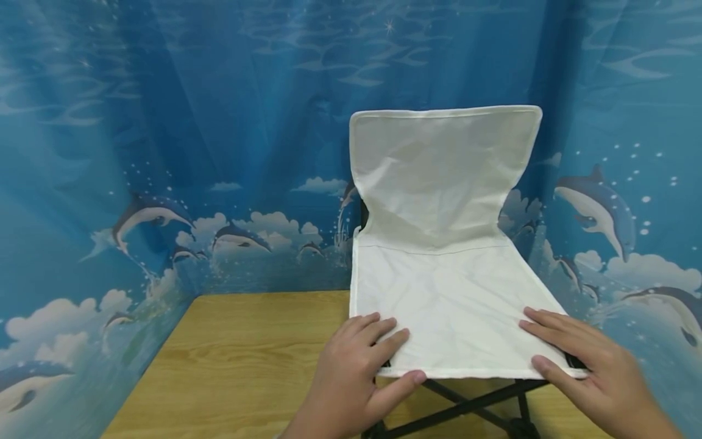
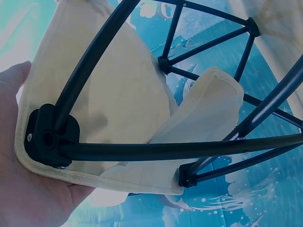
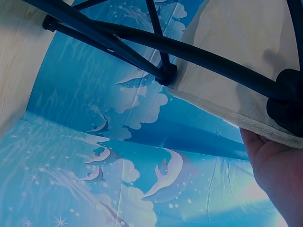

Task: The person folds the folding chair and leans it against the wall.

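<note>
A folding chair (image 1: 433,299) with white fabric and a black tube frame stands unfolded on the wooden table, its backrest (image 1: 444,164) upright at the far side. My left hand (image 1: 359,372) rests on the seat's front left corner, fingers spread over the cloth and thumb along the front edge. On the front right corner lies my right hand (image 1: 592,360), its fingers extended toward the middle of the seat. From below, the left wrist view shows a black corner joint (image 2: 49,137) beside the palm. A similar joint (image 3: 286,101) appears near the hand in the right wrist view.
The wooden table (image 1: 236,353) extends to the left of the chair. Blue curtains (image 1: 219,122) printed with dolphins and clouds hang behind and on both sides. Crossed black legs (image 1: 466,405) show under the seat's front edge.
</note>
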`<action>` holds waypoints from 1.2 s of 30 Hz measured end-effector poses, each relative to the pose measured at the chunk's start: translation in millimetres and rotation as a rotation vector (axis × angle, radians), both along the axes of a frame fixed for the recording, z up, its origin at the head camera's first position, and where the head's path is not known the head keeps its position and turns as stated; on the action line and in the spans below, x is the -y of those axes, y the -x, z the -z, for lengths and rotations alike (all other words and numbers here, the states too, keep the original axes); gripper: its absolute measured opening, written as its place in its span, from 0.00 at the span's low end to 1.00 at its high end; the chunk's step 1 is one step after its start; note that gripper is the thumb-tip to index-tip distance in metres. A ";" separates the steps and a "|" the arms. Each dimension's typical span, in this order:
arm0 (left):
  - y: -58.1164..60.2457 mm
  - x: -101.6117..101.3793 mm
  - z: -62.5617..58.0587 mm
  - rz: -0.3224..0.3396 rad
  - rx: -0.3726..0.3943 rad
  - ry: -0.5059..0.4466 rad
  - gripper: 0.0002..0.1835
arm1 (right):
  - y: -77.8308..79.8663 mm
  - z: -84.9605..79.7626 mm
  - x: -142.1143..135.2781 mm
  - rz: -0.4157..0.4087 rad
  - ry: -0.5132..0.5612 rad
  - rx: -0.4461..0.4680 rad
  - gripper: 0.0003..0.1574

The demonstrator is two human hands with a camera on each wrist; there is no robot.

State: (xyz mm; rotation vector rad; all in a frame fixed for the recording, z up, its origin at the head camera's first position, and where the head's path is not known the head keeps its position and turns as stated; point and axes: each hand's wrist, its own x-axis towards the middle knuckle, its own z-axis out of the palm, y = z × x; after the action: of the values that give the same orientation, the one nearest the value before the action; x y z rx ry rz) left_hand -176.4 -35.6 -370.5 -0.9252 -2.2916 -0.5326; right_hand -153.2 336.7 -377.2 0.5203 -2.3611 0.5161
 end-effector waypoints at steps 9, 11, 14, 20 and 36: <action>-1.8 5.7 1.3 -0.014 0.007 -0.010 0.29 | -0.4 -0.5 7.0 -0.009 0.011 0.009 0.41; -2.3 7.6 1.8 -0.018 0.018 -0.013 0.29 | -0.2 -0.6 9.3 -0.012 0.015 0.010 0.41; -3.5 11.4 1.6 -0.021 0.020 -0.010 0.29 | 0.0 -0.9 13.5 -0.019 0.021 0.017 0.41; -4.6 15.8 0.5 -0.035 0.032 -0.018 0.28 | -1.0 -2.9 19.7 -0.038 0.045 0.020 0.40; -5.8 23.1 2.1 -0.053 0.023 -0.024 0.29 | -2.7 -5.1 27.8 -0.074 0.056 -0.012 0.42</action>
State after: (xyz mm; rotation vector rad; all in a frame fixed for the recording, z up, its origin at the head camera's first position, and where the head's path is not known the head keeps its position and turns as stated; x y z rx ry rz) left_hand -170.7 -58.7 -372.7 -0.8486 -2.3179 -0.5495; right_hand -150.5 308.9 -372.1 0.5858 -2.3156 0.6089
